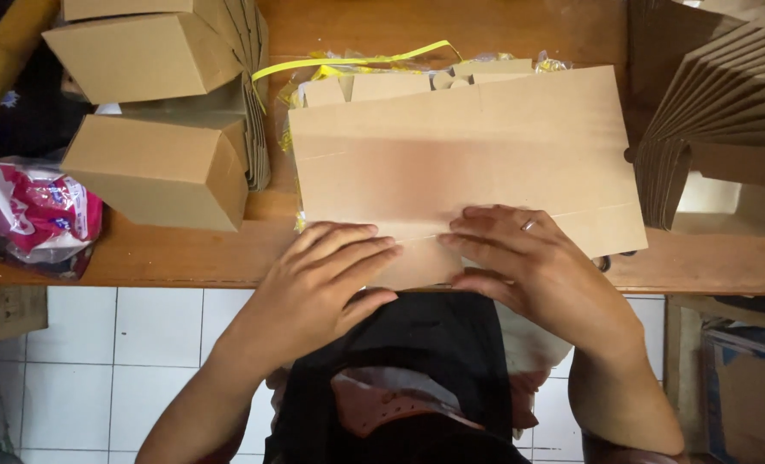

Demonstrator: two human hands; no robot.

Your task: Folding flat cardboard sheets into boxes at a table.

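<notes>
Head view, looking straight down at my bench. A flat cardboard box blank (460, 155) lies on the wooden table (185, 258), its long side running left to right and its near edge at the table's front edge. Both my hands rest on that near edge.

Left hand (327, 279): palm down, fingers stretched flat and together, pressing on the blank's near flap. Nothing gripped.

Right hand (520, 258): also palm down, fingers extended toward the left, tips nearly meeting those of the left hand over a crease line. A ring (528, 225) shows on one finger. Not clenched, pressing only.

Under the blank's far edge, more flat cardboard pieces and a yellow plastic strap (348, 62) stick out, with crinkled clear wrapping beside them.

Left of the blank: two assembled cardboard boxes (155, 167), one behind the other, with flat blanks leaning between them. Further left, a pink and white plastic bag (30, 210) sits at the table edge.

Right side: a fanned stack of folded cartons (718, 112), well apart from my hands.

Below the table, white tiled floor (142, 361) and my dark clothing.
</notes>
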